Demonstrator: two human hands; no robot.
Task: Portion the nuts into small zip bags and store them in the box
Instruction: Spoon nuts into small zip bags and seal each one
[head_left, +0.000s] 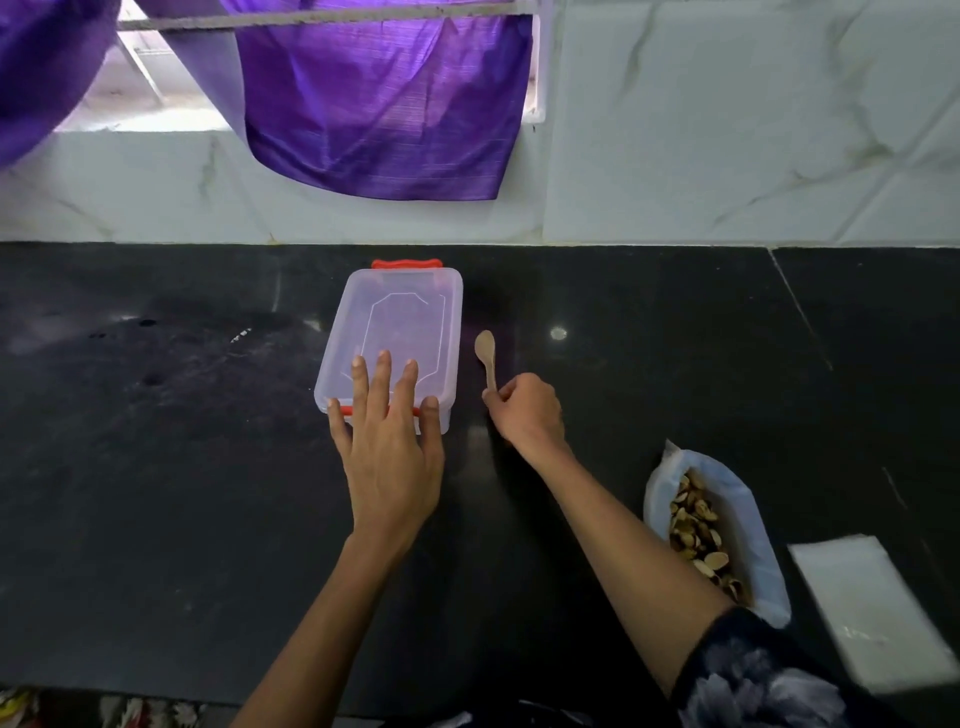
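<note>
On the black worktop (156, 467), near its back edge, stands the clear box (400, 322) with red clips, its lid on. The left hand (387, 447) lies flat on the near end of the lid, grip wide, fingers straight and spread. Just to the right of the box, the right hand (524, 410) has its grip closed around the handle of a small wooden spoon (485, 353). Toward the front right corner lies an open bag of nuts (701, 535), and beside it a stack of small clear bags (872, 608).

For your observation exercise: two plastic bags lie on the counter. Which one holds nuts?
The open bag beside the right forearm holds the nuts; the flat clear bag further right, near the frame's edge, looks empty.
</note>
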